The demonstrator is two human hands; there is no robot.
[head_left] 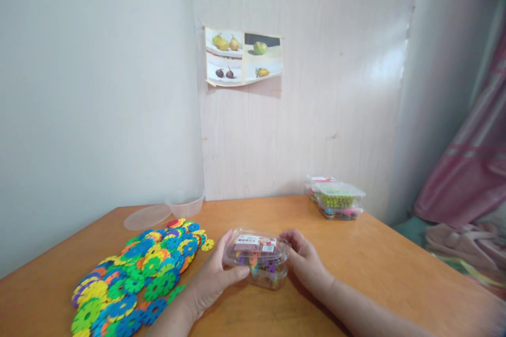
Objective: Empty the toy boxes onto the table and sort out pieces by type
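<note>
A clear plastic box (pixel 267 277) with a lid and a printed label sits between my hands at the front middle of the table. Colourful small pieces, purple and orange among them, show through its wall. My left hand (pixel 221 268) grips the box's left side, thumb along the front and fingers behind. On the other side, my right hand (pixel 306 258) is closed at the right edge of the lid, its fingers curled and partly hidden. Left of the box spreads a heap of colourful notched plastic discs (pixel 134 279).
Behind the discs lie a clear oval lid (pixel 147 217) and a clear plastic tub (pixel 185 207). Stacked clear boxes (pixel 338 200) with coloured contents stand at the back right of the wooden table (pixel 379 263). Fruit pictures (pixel 244 57) hang on the wall; a pink curtain (pixel 458 168) hangs at right.
</note>
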